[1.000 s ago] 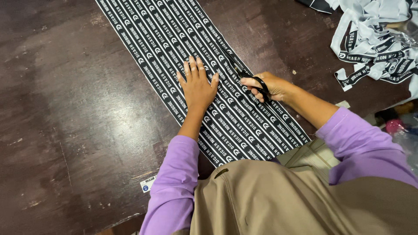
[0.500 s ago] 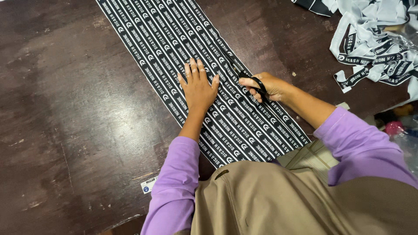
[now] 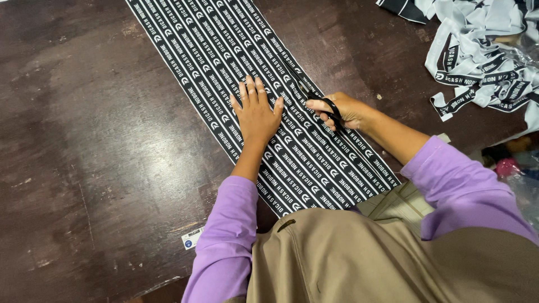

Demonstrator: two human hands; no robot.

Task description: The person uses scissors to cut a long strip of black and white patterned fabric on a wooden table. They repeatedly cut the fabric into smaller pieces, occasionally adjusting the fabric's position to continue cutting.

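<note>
A long black fabric sheet [image 3: 213,62] printed with rows of white lettering lies diagonally across a dark wooden table [image 3: 84,140]. My left hand [image 3: 255,109] rests flat on it, fingers spread, pressing it down. To its right, my right hand [image 3: 342,112] grips black scissors [image 3: 323,106] whose blades point up along the sheet's right side, between two printed rows. Both arms wear purple sleeves.
A heap of cut black and white strips [image 3: 483,56] lies at the table's top right. A small white and blue sticker [image 3: 192,238] sits near the front edge. Pink and dark items [image 3: 508,163] lie off the table at right.
Both hands and the scissors stay almost where they were; the right hand has edged slightly up along the sheet.
</note>
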